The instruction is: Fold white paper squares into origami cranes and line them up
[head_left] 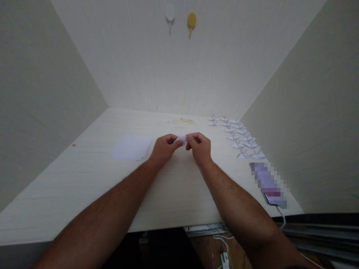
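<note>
A small folded piece of white paper [182, 139] is pinched between my two hands, just above the middle of the white table. My left hand [166, 147] grips its left end with thumb and fingers. At the other end, my right hand [200, 145] holds it the same way, fingers curled. The fingers cover much of the paper, so the exact fold cannot be made out. To the left of my left hand lies a stack of white paper sheets [131, 147]. Several folded white paper cranes [237, 144] stand in rows to the right.
A phone [266, 183] with a blurred screen lies at the table's right edge, its white cable [282, 218] hanging down. Walls enclose the table [174, 194] at the back and sides. A white hook [169, 14] and a yellow hook [192, 20] are on the back wall.
</note>
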The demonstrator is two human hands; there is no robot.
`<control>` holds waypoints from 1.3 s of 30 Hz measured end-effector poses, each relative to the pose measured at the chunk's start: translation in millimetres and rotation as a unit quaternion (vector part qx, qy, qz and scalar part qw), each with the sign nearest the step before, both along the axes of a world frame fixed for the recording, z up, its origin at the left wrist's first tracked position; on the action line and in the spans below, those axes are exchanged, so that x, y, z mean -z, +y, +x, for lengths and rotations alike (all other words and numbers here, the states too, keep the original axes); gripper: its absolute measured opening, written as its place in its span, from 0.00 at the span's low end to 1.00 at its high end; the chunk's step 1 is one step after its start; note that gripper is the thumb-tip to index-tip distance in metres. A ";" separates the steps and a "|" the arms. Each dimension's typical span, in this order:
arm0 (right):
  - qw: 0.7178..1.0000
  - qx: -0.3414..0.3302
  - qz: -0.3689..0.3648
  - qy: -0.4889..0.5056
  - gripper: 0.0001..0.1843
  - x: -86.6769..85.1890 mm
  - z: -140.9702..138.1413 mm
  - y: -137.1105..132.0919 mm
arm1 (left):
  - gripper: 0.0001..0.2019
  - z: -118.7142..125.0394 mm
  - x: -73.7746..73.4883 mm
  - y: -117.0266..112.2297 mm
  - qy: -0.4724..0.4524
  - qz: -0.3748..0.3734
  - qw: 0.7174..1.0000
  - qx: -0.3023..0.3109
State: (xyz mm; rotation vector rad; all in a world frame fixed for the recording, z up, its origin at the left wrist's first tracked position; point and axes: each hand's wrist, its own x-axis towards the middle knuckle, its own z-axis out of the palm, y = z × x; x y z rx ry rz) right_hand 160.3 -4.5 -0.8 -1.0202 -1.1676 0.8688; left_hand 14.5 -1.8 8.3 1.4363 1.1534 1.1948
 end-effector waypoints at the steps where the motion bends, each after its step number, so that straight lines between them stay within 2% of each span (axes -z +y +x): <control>1: 1.000 0.000 -0.001 0.004 0.11 0.1 0.0 0.2 | 0.12 0.0 0.2 -0.1 -0.004 -0.003 1.000 0.001; 8: 0.999 -0.025 -0.027 0.026 0.10 2.0 -1.9 1.1 | 0.11 0.1 -1.1 -0.8 0.006 -0.013 1.000 0.002; 20: 0.998 -0.019 -0.046 0.027 0.09 3.0 -1.8 2.4 | 0.10 0.3 -2.0 -1.8 -0.013 -0.013 1.000 0.016; 27: 0.997 -0.036 -0.047 0.051 0.09 -1.8 -2.9 -1.6 | 0.11 0.3 -0.5 -1.1 -0.026 -0.016 1.000 0.004; 31: 0.995 -0.071 -0.050 0.041 0.12 -3.7 -5.1 -3.2 | 0.12 1.8 0.3 -0.5 -0.081 -0.032 0.996 -0.007; 34: 0.996 -0.067 -0.046 0.047 0.16 -2.3 -5.5 -2.7 | 0.13 3.1 0.4 -1.1 -0.123 -0.044 0.991 0.010; 39: 0.996 -0.071 -0.040 0.030 0.14 -0.4 -4.8 -2.1 | 0.14 3.8 -1.7 -2.8 -0.110 -0.033 0.993 -0.001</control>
